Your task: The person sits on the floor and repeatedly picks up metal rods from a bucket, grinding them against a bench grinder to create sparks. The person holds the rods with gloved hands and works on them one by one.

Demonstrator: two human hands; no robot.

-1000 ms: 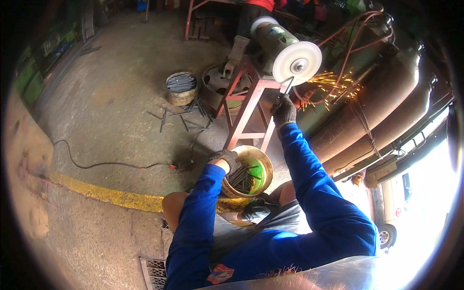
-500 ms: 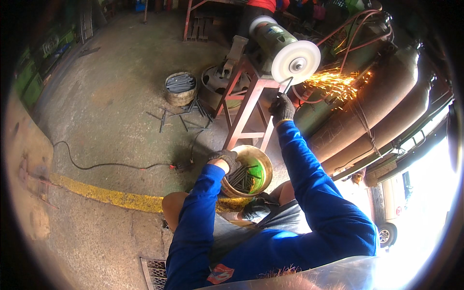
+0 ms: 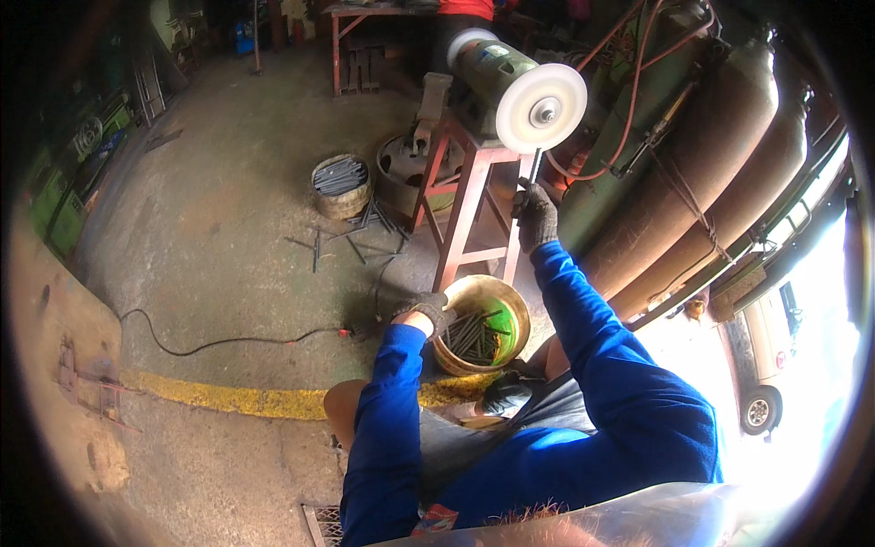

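Note:
My right hand [image 3: 536,221], in a dark knit glove, is closed around a thin metal rod [image 3: 535,170]. The rod points up at the lower edge of a white grinding wheel [image 3: 543,109] on a bench grinder [image 3: 493,73]; whether they touch I cannot tell. A red metal stand [image 3: 470,210] carries the grinder. Lower down, my gloved left hand [image 3: 425,313] grips the left rim of a bucket [image 3: 519,314], its fingertips partly hidden. Inside that bucket lie several dark metal rods [image 3: 474,337] against a green-lit wall.
A second bucket [image 3: 343,202] full of rods stands on the floor, with loose rods [image 3: 357,239] beside it. Large gas cylinders [image 3: 679,173] lean at the right, near a red hose [image 3: 632,118]. A black cable [image 3: 210,349] crosses the floor. Behind the grinder is a person in red [image 3: 467,9].
The sparks beside the wheel are gone. My right hand has lowered slightly and the rod now stands more upright. My left hand stays at the bucket rim; the whole view has shifted a little.

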